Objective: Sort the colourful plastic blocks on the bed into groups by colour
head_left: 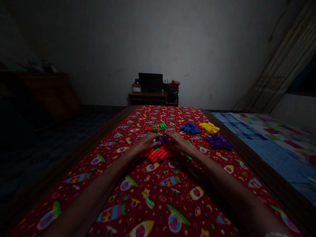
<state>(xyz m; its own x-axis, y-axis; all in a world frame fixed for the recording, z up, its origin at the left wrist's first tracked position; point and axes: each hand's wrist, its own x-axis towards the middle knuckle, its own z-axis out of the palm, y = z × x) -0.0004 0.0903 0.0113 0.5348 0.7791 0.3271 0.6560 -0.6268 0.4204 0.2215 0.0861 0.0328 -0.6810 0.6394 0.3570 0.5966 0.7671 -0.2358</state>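
Both hands are over the middle of the red patterned cloth (170, 181). My left hand (148, 141) reaches in from the left, and my right hand (176, 141) faces it from the right. Between them lie a few purple pieces (162, 140); whether the fingers grip any is too dark and small to tell. A pile of red pieces (160, 154) lies just in front of the hands. Green pieces (162, 126) and red ones lie just beyond my left hand. One green piece (188, 157) lies beneath my right forearm.
Right of the hands are piles of blue pieces (190, 128), yellow pieces (209, 128) and purple pieces (219, 142). Past the cloth's far end stands a desk (148, 94) with a monitor (150, 81). A bed (266, 141) is at the right, a wooden cabinet (46, 95) at the left.
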